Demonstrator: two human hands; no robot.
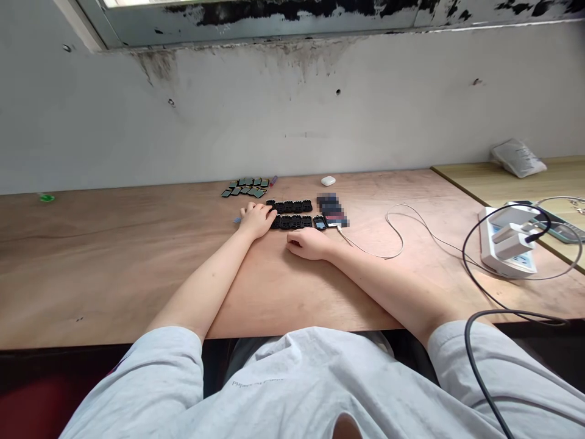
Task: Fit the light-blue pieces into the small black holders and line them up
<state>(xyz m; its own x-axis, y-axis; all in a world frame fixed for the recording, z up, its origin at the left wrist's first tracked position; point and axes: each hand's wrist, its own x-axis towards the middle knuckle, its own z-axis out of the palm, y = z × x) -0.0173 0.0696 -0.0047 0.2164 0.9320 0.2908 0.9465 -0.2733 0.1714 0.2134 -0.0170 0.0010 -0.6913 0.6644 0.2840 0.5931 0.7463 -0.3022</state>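
Observation:
My left hand [256, 219] lies on the wooden table [114, 256], knuckles up and fingers curled, its fingertips touching the left end of two rows of small black parts [290, 214]. My right hand [308, 244] rests loosely closed on the table just in front of those rows; what it holds, if anything, is hidden. A small dark device [319, 222] with a white cable [388, 241] plugged in sits at the right end of the front row. Several green flat chips [247, 187] lie in rows behind my left hand.
A white earbud case [328, 180] sits near the wall. At the right, a white power strip [505, 241] with chargers and black cables [475, 286] lies beside a second table [512, 183] holding a white packet [517, 158]. A green bit [46, 197] lies far left.

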